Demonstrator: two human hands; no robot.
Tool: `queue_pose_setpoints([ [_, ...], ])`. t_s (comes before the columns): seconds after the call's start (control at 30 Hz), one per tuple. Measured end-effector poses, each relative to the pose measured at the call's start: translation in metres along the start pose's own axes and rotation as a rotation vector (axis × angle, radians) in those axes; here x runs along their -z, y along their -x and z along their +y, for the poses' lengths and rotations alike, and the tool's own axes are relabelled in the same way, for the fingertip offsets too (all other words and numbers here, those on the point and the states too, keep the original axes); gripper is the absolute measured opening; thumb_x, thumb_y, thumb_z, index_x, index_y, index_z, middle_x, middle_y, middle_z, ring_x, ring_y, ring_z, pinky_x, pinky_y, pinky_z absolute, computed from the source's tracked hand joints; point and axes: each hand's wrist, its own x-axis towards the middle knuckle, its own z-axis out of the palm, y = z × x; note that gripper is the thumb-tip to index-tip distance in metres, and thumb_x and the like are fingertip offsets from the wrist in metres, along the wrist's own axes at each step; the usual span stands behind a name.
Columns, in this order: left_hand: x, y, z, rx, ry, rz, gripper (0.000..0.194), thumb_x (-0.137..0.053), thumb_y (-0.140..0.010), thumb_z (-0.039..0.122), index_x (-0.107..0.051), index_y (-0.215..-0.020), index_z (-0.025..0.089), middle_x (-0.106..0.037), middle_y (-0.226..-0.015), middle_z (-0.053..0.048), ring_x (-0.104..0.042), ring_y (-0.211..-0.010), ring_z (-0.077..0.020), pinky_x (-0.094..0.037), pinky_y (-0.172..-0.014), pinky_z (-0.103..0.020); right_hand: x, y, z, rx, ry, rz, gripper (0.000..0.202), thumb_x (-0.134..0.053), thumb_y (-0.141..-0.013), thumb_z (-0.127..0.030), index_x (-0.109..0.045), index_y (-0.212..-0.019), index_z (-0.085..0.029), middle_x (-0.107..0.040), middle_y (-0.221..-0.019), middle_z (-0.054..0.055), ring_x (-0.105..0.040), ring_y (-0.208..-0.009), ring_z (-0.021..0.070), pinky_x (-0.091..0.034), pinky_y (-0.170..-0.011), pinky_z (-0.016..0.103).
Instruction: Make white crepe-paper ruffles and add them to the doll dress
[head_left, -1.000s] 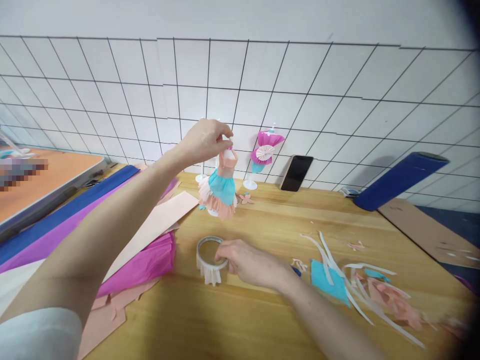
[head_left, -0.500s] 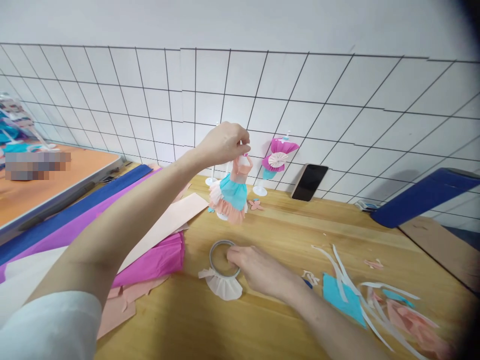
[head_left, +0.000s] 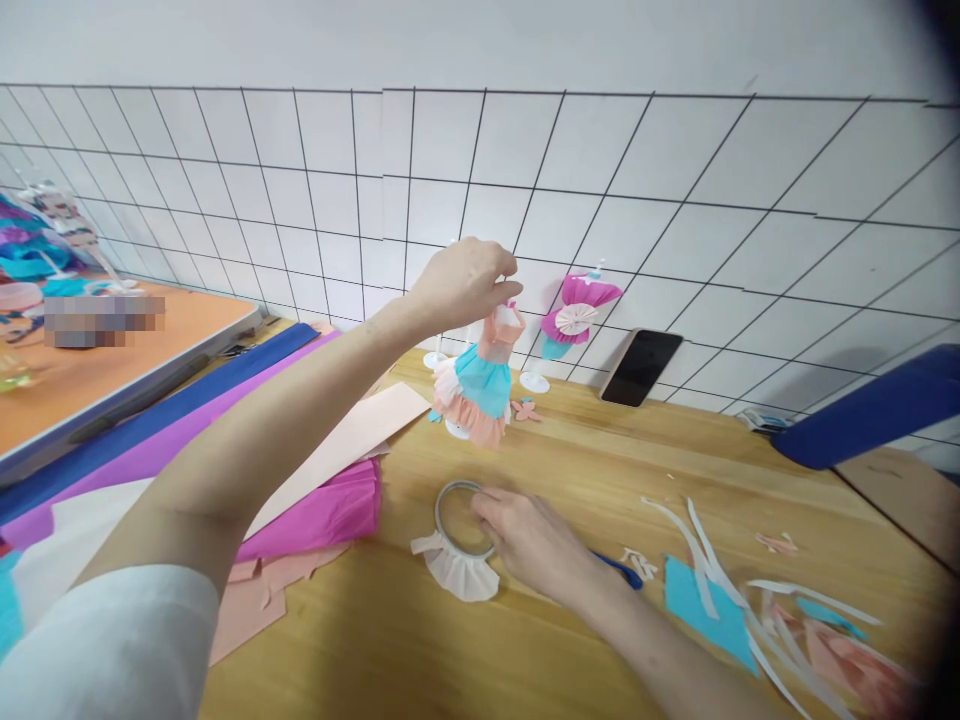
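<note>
My left hand (head_left: 472, 275) is at the top of a small paper dress (head_left: 484, 385), its thumb and fingers closed around the neck end of the dress's stand. Peach forms the bodice, blue the skirt, with pale and peach ruffles below. My right hand (head_left: 521, 530) rests low over the table, gripping the right side of a whitish tape roll (head_left: 441, 522). Against the roll's near edge lies a pleated white paper ruffle (head_left: 461, 578). Partly under my right forearm are dark-blue-handled scissors (head_left: 628, 572). Behind the dress stands a second paper dress (head_left: 581, 310), magenta with a pleated pale rosette.
A phone (head_left: 641, 367) leans on the tiled wall beside a blue roll (head_left: 874, 405). Magenta crepe paper (head_left: 330, 510) and other sheets lie left, under my left arm. Blue paper (head_left: 705, 605) and white strips lie right. An orange mat (head_left: 187, 335) is far left.
The view has shifted a little, so everything sits slightly further right. More of the scissors shows beside my right forearm. Both hands keep nearly the same places.
</note>
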Motion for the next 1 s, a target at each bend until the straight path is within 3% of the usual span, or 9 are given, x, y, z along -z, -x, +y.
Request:
queue_pose_setpoints([
  [0.13,0.013,0.015,-0.011,0.123,-0.029,0.026,0.021,-0.046,-0.079,0.021,-0.061,-0.066,0.016,-0.053,-0.059,-0.003,-0.047,-0.061,-0.0142,-0.033,-0.060,-0.029,0.000,0.008,0.005,-0.037,-0.083,0.133,0.024,-0.040,-0.081,-0.003,-0.058,-0.084,-0.019,-0.066,-0.083,0.004,-0.061,-0.071,0.0159,-0.037,-0.060,0.024],
  [0.17,0.014,0.024,-0.016,0.171,-0.063,-0.034,0.022,-0.045,-0.079,0.020,-0.059,-0.063,0.016,-0.053,-0.058,-0.003,-0.047,-0.060,-0.0140,-0.034,-0.060,-0.029,0.002,0.010,0.009,-0.051,-0.104,0.175,0.024,-0.039,-0.083,-0.006,-0.058,-0.085,-0.020,-0.066,-0.084,0.004,-0.062,-0.073,0.0162,-0.040,-0.062,0.025],
  [0.23,0.011,0.052,-0.026,0.297,-0.157,-0.328,0.025,-0.043,-0.080,0.021,-0.058,-0.061,0.016,-0.052,-0.056,-0.003,-0.049,-0.059,-0.0146,-0.036,-0.060,-0.029,0.009,0.015,0.017,-0.093,-0.137,0.262,0.022,-0.037,-0.086,-0.013,-0.058,-0.085,-0.021,-0.066,-0.082,0.004,-0.062,-0.072,0.0171,-0.042,-0.062,0.026],
  [0.33,-0.005,0.112,-0.038,0.356,-0.158,-0.558,0.016,-0.062,-0.069,0.027,-0.058,-0.057,0.016,-0.055,-0.055,-0.004,-0.054,-0.058,-0.0180,-0.039,-0.057,-0.029,0.020,0.019,0.032,-0.161,-0.172,0.353,0.019,-0.039,-0.085,-0.021,-0.058,-0.082,-0.021,-0.063,-0.066,0.002,-0.057,-0.056,0.0167,-0.039,-0.051,0.026],
  [0.43,-0.023,0.173,-0.042,0.420,-0.145,-0.710,0.021,-0.066,-0.066,0.034,-0.060,-0.060,0.015,-0.062,-0.064,-0.009,-0.059,-0.058,-0.0225,-0.041,-0.053,-0.030,0.023,0.018,0.038,-0.185,-0.211,0.370,0.018,-0.042,-0.083,-0.024,-0.059,-0.078,-0.021,-0.055,-0.051,-0.002,-0.048,-0.042,0.0141,-0.035,-0.045,0.025],
  [0.53,-0.031,0.210,-0.047,0.452,-0.143,-0.748,0.018,-0.062,-0.068,0.028,-0.065,-0.078,0.013,-0.067,-0.088,-0.016,-0.063,-0.075,-0.0283,-0.044,-0.059,-0.032,0.018,0.016,0.033,-0.168,-0.239,0.344,0.019,-0.042,-0.082,-0.024,-0.060,-0.075,-0.021,-0.056,-0.053,-0.002,-0.048,-0.043,0.0137,-0.036,-0.046,0.025],
  [0.67,-0.029,0.220,-0.054,0.482,-0.146,-0.737,0.016,-0.051,-0.074,0.019,-0.065,-0.077,0.012,-0.067,-0.088,-0.017,-0.063,-0.084,-0.0283,-0.044,-0.069,-0.032,0.010,0.013,0.023,-0.143,-0.255,0.300,0.020,-0.042,-0.080,-0.020,-0.061,-0.073,-0.020,-0.060,-0.057,0.000,-0.051,-0.047,0.0145,-0.037,-0.048,0.025],
  [0.83,-0.019,0.217,-0.062,0.522,-0.115,-0.680,0.026,-0.041,-0.080,0.022,-0.061,-0.066,0.015,-0.067,-0.076,-0.013,-0.060,-0.070,-0.0237,-0.038,-0.061,-0.030,0.010,0.013,0.020,-0.143,-0.292,0.289,0.020,-0.044,-0.079,-0.019,-0.062,-0.073,-0.020,-0.063,-0.061,0.001,-0.053,-0.051,0.0151,-0.037,-0.050,0.026],
  [1.0,0.001,0.214,-0.081,0.577,-0.055,-0.602,0.029,-0.041,-0.080,0.028,-0.054,-0.056,0.017,-0.058,-0.060,-0.004,-0.050,-0.058,-0.0159,-0.030,-0.055,-0.026,0.014,0.012,0.018,-0.165,-0.371,0.296,0.019,-0.046,-0.077,-0.020,-0.063,-0.072,-0.020,-0.061,-0.058,0.000,-0.050,-0.049,0.0144,-0.036,-0.049,0.026],
])
